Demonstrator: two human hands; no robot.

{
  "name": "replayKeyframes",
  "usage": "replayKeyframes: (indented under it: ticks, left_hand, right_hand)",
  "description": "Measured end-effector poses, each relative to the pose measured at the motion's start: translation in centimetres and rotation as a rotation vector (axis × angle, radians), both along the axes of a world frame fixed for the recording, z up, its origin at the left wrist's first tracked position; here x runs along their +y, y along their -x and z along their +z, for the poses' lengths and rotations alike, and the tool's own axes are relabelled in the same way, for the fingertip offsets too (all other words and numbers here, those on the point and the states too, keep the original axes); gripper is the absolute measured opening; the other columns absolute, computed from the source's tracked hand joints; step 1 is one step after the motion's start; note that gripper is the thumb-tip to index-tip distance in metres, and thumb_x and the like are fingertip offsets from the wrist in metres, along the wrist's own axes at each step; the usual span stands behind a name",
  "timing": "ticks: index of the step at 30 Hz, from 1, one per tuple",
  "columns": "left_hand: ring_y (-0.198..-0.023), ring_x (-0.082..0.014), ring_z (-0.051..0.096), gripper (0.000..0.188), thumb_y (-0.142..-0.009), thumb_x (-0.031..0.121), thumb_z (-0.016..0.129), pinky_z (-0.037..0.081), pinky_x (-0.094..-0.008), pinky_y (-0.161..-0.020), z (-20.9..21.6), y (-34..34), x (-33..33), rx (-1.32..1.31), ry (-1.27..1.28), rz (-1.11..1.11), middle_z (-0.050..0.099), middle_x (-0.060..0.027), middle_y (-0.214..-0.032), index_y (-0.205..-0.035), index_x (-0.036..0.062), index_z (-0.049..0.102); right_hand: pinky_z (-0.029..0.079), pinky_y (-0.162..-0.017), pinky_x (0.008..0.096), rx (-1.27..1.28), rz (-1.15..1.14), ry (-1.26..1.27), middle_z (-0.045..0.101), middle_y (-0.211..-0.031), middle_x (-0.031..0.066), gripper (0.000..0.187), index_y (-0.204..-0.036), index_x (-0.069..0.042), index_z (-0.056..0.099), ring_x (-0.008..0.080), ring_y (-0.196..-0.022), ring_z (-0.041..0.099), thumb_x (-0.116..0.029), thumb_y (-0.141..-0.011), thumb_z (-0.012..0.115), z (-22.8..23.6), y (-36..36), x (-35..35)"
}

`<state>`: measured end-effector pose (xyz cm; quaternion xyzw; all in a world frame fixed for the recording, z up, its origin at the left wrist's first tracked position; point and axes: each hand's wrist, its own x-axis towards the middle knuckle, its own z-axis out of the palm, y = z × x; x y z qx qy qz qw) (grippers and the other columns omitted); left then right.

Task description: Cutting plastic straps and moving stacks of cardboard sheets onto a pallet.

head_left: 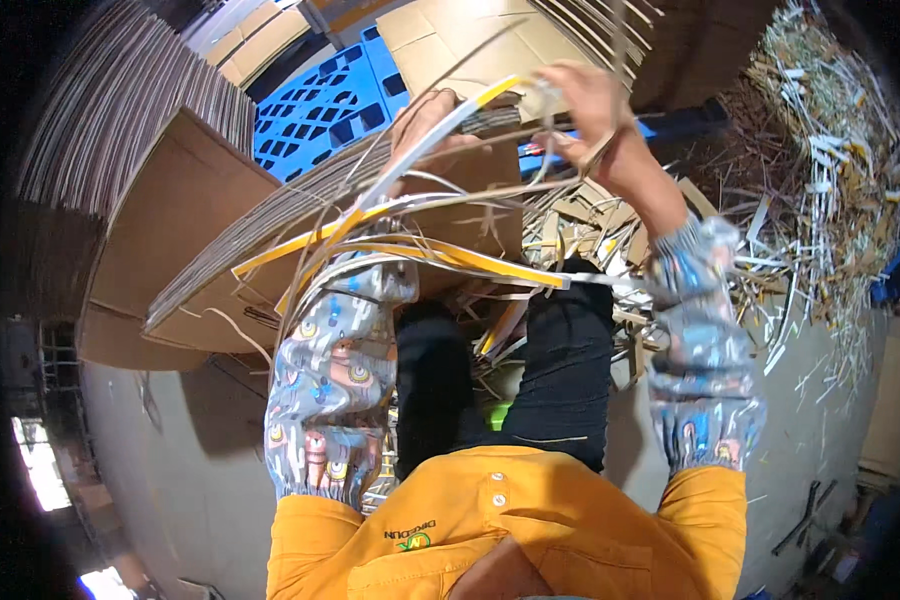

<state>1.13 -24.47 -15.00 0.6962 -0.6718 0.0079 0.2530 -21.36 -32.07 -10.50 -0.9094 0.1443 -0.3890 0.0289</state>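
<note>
A stack of brown cardboard sheets (220,245) stands on edge in front of my legs. At its far upper edge my left hand (425,130) is closed on the sheets, partly covered by loose strips. Long thin cardboard strips (305,238), some white and yellow, arch over the stack and my left forearm. My right hand (592,110), blurred by motion, is raised to the right of the stack. Its fingers are curled around some of these strips near their far ends. Patterned sleeve covers reach to both wrists.
A tall pile of cardboard sheets (120,110) rises at the far left. Beyond the stack lies a blue plastic pallet (320,105), with more flat cardboard (450,35) beside it. A large heap of cut strips (810,170) fills the right side and spreads around my feet.
</note>
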Motion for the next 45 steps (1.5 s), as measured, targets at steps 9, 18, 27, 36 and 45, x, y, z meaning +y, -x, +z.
replayKeyframes:
  ticks: [9, 18, 27, 36, 45]
  left_hand:
    - [-0.093, -0.0338, 0.052, 0.042, -0.059, 0.026, 0.074, 0.043, -0.0426, -0.081, 1.9, 2.5, 2.5, 0.095, 0.079, -0.029, 0.056, -0.0168, -0.097, -0.093, 0.0058, 0.062]
    - [-0.077, -0.0398, 0.056, 0.025, -0.067, 0.024, 0.062, 0.046, -0.0444, -0.069, 2.6, 5.2, 3.8, 0.207, 0.136, 0.048, 0.057, -0.0240, -0.077, -0.070, -0.0001, 0.059]
    - [-0.074, -0.0239, 0.056, 0.025, -0.068, 0.023, 0.062, 0.047, -0.0322, -0.062, -1.1, 2.7, 3.2, -0.134, 0.580, -0.235, 0.054, -0.0083, -0.076, -0.084, 0.0062, 0.054]
    - [-0.084, -0.0197, 0.049, 0.028, -0.073, 0.034, 0.058, 0.034, -0.0355, -0.070, -0.6, -2.4, 8.6, -0.448, 0.262, 0.258, 0.048, -0.0037, -0.085, -0.088, 0.0116, 0.053]
    - [-0.076, -0.0283, 0.051, 0.053, -0.056, 0.043, 0.074, 0.042, -0.0378, -0.066, 0.2, -3.9, 12.4, -0.241, 0.372, -0.094, 0.047, -0.0104, -0.079, -0.083, 0.0054, 0.049]
  right_hand:
    - [0.039, -0.077, 0.0418, 0.518, 0.262, -0.067, 0.046, -0.093, 0.0188, 0.040, -0.095, -0.001, 0.044, 0.0392, -0.093, 0.045, -0.003, -0.063, 0.068, -0.8, -6.1, -2.4]
    - [0.042, -0.072, 0.0434, 0.494, 0.255, -0.059, 0.048, -0.087, 0.0200, 0.015, -0.081, 0.001, 0.046, 0.0391, -0.087, 0.049, 0.004, -0.069, 0.052, -0.7, -4.7, -1.0]
    - [0.047, -0.062, 0.0427, 0.605, 0.039, -0.001, 0.055, -0.076, 0.0171, 0.006, -0.077, 0.000, 0.047, 0.0362, -0.073, 0.057, -0.003, -0.074, 0.052, 1.1, -4.2, 4.2]
    - [0.044, -0.060, 0.0459, 0.642, -0.082, -0.243, 0.058, -0.071, 0.0214, 0.031, -0.074, 0.000, 0.052, 0.0399, -0.072, 0.057, -0.028, -0.072, 0.067, 0.9, -5.4, 2.9]
    - [0.047, -0.059, 0.0373, 0.393, 0.234, -0.674, 0.058, -0.070, 0.0174, 0.031, -0.095, -0.001, 0.055, 0.0339, -0.067, 0.060, -0.018, -0.071, 0.067, -0.1, -1.8, 16.5]
